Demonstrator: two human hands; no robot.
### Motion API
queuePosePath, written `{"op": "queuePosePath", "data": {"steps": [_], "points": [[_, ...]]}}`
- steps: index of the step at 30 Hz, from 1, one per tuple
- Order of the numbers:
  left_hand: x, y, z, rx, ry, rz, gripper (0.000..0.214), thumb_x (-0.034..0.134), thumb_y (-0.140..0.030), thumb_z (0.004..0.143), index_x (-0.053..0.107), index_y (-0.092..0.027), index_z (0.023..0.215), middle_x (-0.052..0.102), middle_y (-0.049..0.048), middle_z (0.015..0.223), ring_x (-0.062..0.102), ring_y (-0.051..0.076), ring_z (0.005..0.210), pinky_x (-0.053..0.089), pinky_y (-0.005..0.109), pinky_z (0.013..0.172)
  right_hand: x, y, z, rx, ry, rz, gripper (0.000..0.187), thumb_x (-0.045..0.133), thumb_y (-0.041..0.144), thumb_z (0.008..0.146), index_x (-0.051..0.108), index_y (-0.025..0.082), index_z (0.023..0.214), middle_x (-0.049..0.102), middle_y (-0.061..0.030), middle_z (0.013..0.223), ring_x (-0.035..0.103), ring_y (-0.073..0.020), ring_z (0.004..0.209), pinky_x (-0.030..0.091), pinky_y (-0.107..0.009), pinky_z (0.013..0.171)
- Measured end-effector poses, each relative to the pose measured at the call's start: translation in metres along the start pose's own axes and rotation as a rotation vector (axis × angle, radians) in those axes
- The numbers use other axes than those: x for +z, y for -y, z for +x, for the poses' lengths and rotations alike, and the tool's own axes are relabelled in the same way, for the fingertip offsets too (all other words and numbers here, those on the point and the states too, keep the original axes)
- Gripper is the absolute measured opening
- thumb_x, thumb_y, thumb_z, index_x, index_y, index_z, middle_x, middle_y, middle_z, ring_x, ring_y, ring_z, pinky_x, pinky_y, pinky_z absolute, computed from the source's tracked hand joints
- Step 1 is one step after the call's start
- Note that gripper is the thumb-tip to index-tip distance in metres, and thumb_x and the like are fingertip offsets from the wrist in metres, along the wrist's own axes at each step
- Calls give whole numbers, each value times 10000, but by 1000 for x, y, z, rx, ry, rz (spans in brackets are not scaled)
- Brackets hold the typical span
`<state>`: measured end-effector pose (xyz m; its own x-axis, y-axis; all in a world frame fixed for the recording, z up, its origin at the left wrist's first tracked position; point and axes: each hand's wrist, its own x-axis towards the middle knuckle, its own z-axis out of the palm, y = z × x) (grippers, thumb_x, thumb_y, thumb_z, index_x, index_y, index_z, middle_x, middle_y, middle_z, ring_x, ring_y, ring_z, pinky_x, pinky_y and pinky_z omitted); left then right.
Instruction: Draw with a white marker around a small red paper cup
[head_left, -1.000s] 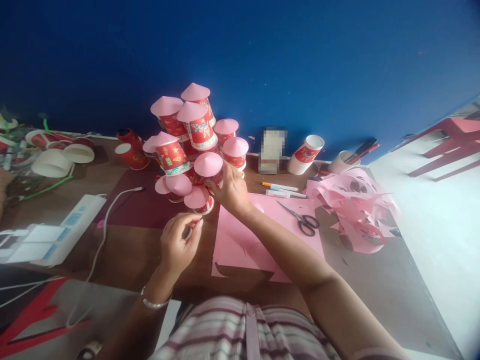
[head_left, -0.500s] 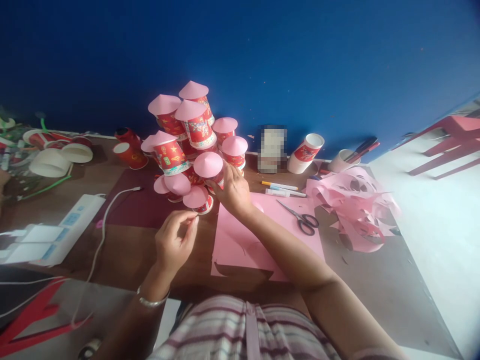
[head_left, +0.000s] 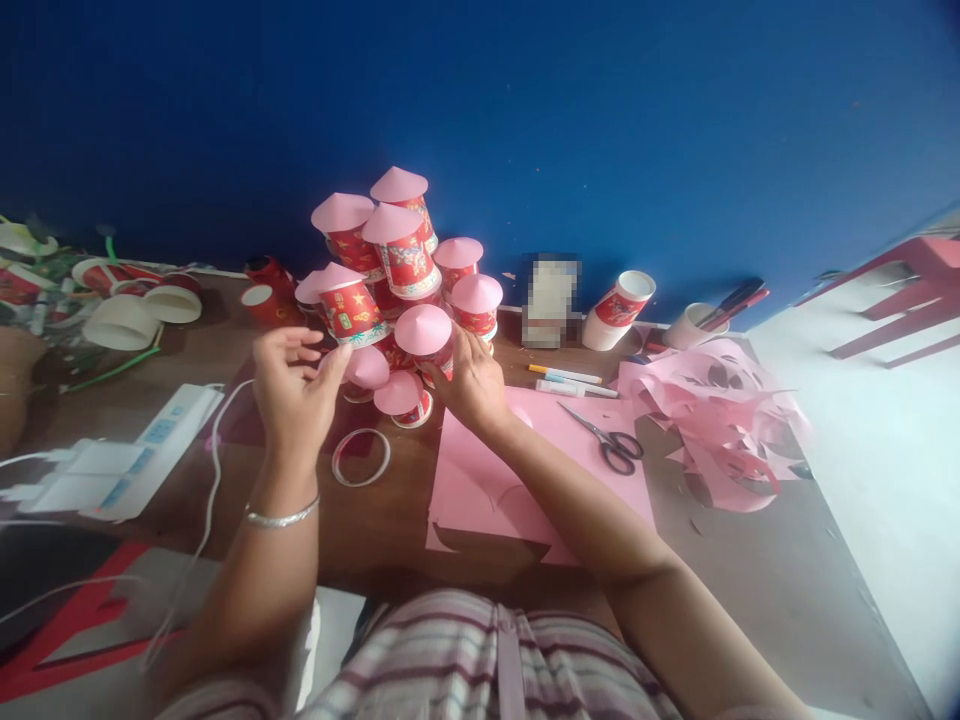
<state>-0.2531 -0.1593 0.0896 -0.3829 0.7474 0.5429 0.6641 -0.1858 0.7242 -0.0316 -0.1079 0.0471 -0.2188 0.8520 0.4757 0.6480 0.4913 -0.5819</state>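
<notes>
A cluster of red printed paper cups topped with pink paper cones (head_left: 397, 260) rises at the back of the wooden table (head_left: 375, 520). My right hand (head_left: 469, 385) reaches into the cluster's front, its fingers closed around a cone-topped cup (head_left: 424, 335). My left hand (head_left: 296, 385) is raised just left of the cluster, fingers apart and holding nothing, close to another cone-topped cup (head_left: 349, 305). A thin white ring (head_left: 361, 457) lies flat on the table below that hand. A bracelet is on my left wrist.
A pink paper sheet (head_left: 487, 470) lies under my right forearm, with scissors (head_left: 611, 445), markers (head_left: 570, 378) and a heap of pink scraps (head_left: 712, 410) to the right. A power strip (head_left: 127, 455) with cables lies left. Loose cups (head_left: 619, 308) and white bowls (head_left: 124, 322) line the back.
My left hand has let go of the thin ring, which now lies on the table, and has risen left and up towards the cups with its fingers spread. My right hand stays put.
</notes>
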Motion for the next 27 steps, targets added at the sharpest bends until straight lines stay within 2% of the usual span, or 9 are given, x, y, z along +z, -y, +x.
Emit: {"op": "queuePosePath", "data": {"steps": [2, 4, 6, 9, 11, 14, 20, 27], "points": [[4, 1, 12, -2, -35, 52, 579, 898, -490, 839, 574, -168, 1195, 697, 107, 1243, 629, 166, 955, 519, 304, 690, -2, 2, 1, 10, 25, -16, 688, 690, 389, 1031, 396, 166, 1611, 677, -209, 1446, 642, -344, 1385, 624, -508, 1093], [6, 3, 14, -8, -30, 83, 595, 879, -507, 859, 567, -157, 1225, 680, 118, 1283, 631, 187, 1027, 526, 311, 714, -4, 2, 0, 24, 43, -31, 683, 678, 387, 1037, 390, 167, 1616, 677, -207, 1441, 644, -343, 1379, 637, -502, 1068], [6, 7, 7, -24, -1, 98, 611, 871, -517, 864, 554, -165, 1251, 662, 122, 1321, 633, 212, 1101, 549, 329, 752, -5, 0, -1, 32, 35, -35, 662, 664, 381, 1041, 400, 164, 1609, 677, -206, 1440, 649, -346, 1371, 651, -496, 1033], [5, 14, -10, -46, -15, 117, 660, 932, -487, 777, 564, -194, 1240, 657, 129, 1329, 649, 247, 1137, 579, 365, 787, -5, -3, -5, 23, 1, -26, 613, 645, 374, 1046, 436, 150, 1577, 685, -206, 1433, 661, -342, 1356, 659, -486, 1012], [4, 16, -19, -40, -3, 113, 677, 929, -462, 769, 559, -217, 1281, 639, 144, 1372, 652, 272, 1186, 593, 400, 833, -4, -5, -7, 17, -16, -20, 593, 631, 381, 1052, 444, 154, 1567, 688, -202, 1436, 663, -337, 1360, 660, -486, 1014], [5, 14, -22, -25, -5, 128, 684, 935, -442, 756, 566, -234, 1294, 631, 158, 1379, 647, 300, 1226, 599, 442, 881, -2, -8, -9, 10, -34, -16, 591, 624, 413, 1056, 443, 165, 1560, 688, -196, 1449, 661, -331, 1370, 659, -502, 1027], [13, 9, -3, -31, -37, 147, 661, 938, -426, 766, 567, -217, 1272, 649, 155, 1351, 659, 289, 1218, 590, 436, 883, -3, -9, -9, 11, -44, -43, 565, 632, 372, 1043, 477, 130, 1529, 695, -213, 1435, 670, -344, 1351, 652, -504, 1036], [21, 9, 14, -54, -51, 112, 665, 938, -474, 779, 558, -130, 1202, 672, 127, 1266, 640, 227, 1145, 539, 466, 1078, -8, -4, -10, -17, -21, -35, 636, 643, 351, 1043, 408, 150, 1599, 680, -224, 1449, 674, -354, 1330, 655, -513, 1012]]}}
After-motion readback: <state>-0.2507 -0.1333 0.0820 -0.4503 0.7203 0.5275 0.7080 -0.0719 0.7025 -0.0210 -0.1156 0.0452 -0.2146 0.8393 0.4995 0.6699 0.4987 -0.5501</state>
